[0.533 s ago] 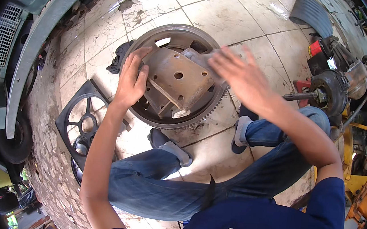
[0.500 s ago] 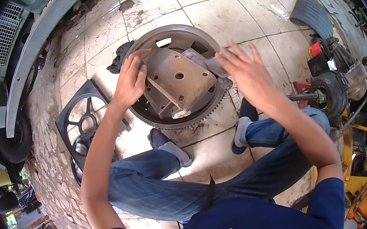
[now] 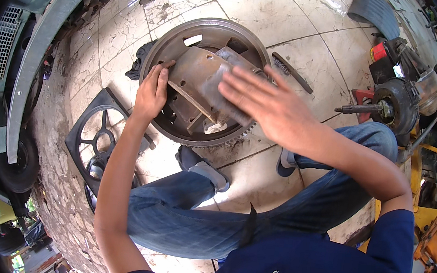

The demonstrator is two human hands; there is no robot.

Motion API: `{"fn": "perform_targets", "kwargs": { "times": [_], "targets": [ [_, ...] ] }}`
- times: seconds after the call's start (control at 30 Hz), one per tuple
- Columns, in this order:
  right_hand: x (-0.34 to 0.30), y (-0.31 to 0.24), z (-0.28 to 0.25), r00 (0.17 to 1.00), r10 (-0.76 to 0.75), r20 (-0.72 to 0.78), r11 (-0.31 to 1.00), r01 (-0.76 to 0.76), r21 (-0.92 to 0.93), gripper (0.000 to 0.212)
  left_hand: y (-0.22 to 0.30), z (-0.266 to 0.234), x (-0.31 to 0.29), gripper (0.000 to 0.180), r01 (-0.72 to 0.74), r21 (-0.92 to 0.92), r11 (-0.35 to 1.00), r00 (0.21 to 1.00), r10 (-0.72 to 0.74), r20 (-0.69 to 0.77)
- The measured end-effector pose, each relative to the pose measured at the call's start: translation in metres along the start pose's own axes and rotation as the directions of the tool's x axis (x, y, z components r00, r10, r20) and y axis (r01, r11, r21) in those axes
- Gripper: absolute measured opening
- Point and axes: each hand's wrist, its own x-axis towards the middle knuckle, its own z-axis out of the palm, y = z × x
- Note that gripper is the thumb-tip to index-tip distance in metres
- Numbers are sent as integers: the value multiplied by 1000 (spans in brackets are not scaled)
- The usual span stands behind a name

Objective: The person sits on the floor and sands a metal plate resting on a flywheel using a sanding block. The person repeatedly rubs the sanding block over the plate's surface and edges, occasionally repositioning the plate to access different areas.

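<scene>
A brown rusty metal plate (image 3: pixel 191 69) with several holes lies tilted over other metal parts inside a large toothed flywheel ring (image 3: pixel 158 50) on the floor. At the plate's left corner my left hand (image 3: pixel 152 91) is closed on the edge, steadying it. My right hand (image 3: pixel 265 101) is over the plate's right half, fingers stretched out and smeared by motion. Beneath those fingers shows a blurred grey patch that could be a thin sheet; I cannot make out what it is. The plate's right holes are covered by it and the hand.
A wire brush (image 3: pixel 292 72) lies right of the ring. A black fan shroud (image 3: pixel 102 135) is on the floor at the left, near a dark cloth (image 3: pixel 140 60). At the right stands a hub assembly with a shaft (image 3: pixel 362 108). A vehicle's grey bumper (image 3: pixel 36 69) borders the left.
My right hand has swept left across the plate from its right edge, uncovering the brush on the floor. Plate and ring sit slightly higher in view; my left hand stays at the plate's corner.
</scene>
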Motion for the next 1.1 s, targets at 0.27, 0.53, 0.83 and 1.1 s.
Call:
{"fn": "perform_targets", "kwargs": {
  "times": [0.27,0.53,0.83,1.1],
  "targets": [
    [-1,-2,0,997,52,50,998,-51,-21,72,-19,-22,2,36,10,-120,993,994,3,112],
    [-1,-1,2,981,137,134,988,-127,-86,63,-2,-76,-4,30,5,217,976,945,-76,319],
    [-3,4,-6,990,116,76,989,-108,-99,55,15,-91,-4,46,72,251,965,871,-184,456],
    [-5,4,-3,987,63,149,995,-74,74,49,20,-88,-2,56,131,313,941,853,-268,448]
  ]
}}
